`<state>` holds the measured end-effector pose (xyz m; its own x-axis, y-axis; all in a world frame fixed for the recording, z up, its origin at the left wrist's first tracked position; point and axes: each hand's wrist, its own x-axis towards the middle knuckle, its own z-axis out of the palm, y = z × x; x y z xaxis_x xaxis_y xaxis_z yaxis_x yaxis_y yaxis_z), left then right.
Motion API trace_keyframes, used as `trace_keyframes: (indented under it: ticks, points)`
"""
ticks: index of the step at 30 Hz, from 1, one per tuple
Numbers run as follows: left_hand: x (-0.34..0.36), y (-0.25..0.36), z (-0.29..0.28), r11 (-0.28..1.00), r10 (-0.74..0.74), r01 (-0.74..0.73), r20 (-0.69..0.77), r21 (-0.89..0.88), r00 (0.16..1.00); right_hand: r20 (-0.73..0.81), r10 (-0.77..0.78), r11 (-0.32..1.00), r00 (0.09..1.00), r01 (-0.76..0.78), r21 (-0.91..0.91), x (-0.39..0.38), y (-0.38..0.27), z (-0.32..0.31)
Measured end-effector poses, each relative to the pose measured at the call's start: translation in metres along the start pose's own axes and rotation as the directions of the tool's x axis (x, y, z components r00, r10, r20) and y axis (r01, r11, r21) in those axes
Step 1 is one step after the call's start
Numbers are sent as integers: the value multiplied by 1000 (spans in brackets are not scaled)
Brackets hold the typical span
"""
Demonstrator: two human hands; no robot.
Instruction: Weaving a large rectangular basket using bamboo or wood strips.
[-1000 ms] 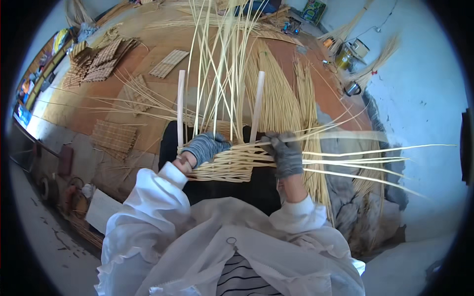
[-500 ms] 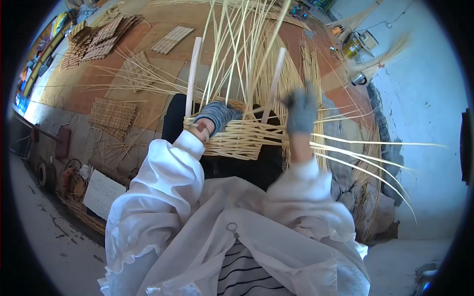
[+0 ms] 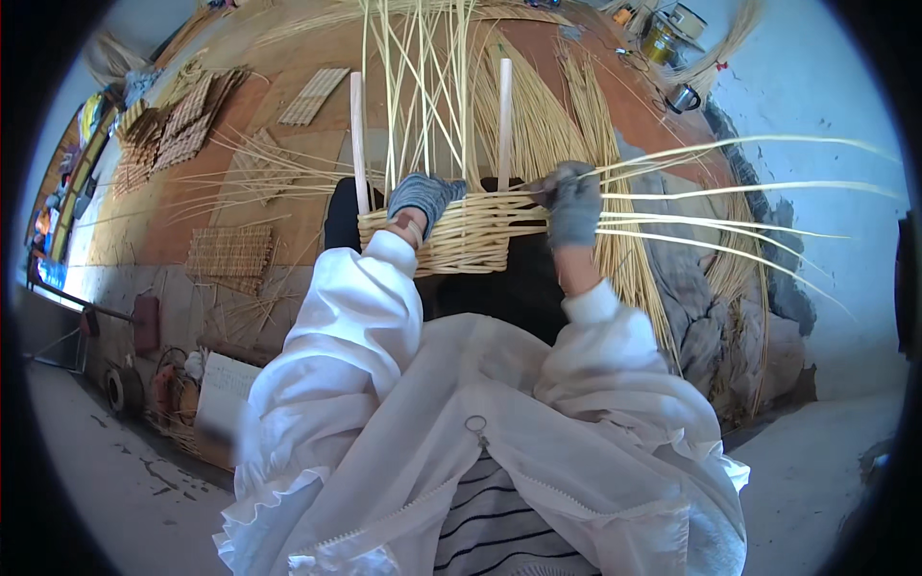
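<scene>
A partly woven wicker panel [image 3: 463, 245] rests over my dark-trousered lap, pale and tightly plaited. Two peeled wooden rods, the left rod [image 3: 358, 134] and the right rod [image 3: 505, 120], stand up from its ends. Between them tall thin wicker stakes [image 3: 413, 96] rise and cross. In a grey striped glove, my left hand [image 3: 425, 199] is closed over the panel's upper edge. My right hand [image 3: 574, 206], gloved in grey, closes around wicker strands at the panel's right end. Long loose wicker strands [image 3: 711, 196] fan out to the right beyond it; its fingertips are partly hidden.
Bundles of wicker [image 3: 538, 115] lie on the floor ahead. Woven mats [image 3: 230, 252] and stacked panels [image 3: 192, 120] are at left. A written sheet [image 3: 229, 394] lies at lower left. A metal cup [image 3: 683, 98] stands near the pale wall [image 3: 807, 106] at right.
My right hand, blurred and apart from the weave before, is now closed on strands at the panel's right end. The strands at right spread higher. My left hand stays on the panel; the view has shifted.
</scene>
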<state>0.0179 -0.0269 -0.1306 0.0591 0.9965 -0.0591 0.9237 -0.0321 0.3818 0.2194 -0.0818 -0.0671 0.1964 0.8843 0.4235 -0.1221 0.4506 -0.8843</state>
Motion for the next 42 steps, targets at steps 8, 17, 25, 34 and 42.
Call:
trace_keyframes:
  ticks: [8,17,25,34,42]
  points:
    - [-74,50,-47,947,-69,-208,-784,-247,618,424,201,409,883,317,-856,11,-49,5]
    - [0,18,1,841,504,-401,-254,364,825,467,85,175,880,448,-876,-10,30,14]
    - [-37,52,-46,917,-52,-105,-375,-385,926,474,-342,501,811,584,-638,-76,22,-28]
    - [10,93,-43,956,-283,207,-466,-209,838,-329,879,-132,346,-486,-864,-305,161,-298]
    - [-61,80,-37,962,157,-254,-555,-101,817,-134,332,224,934,-216,-950,-223,274,-260]
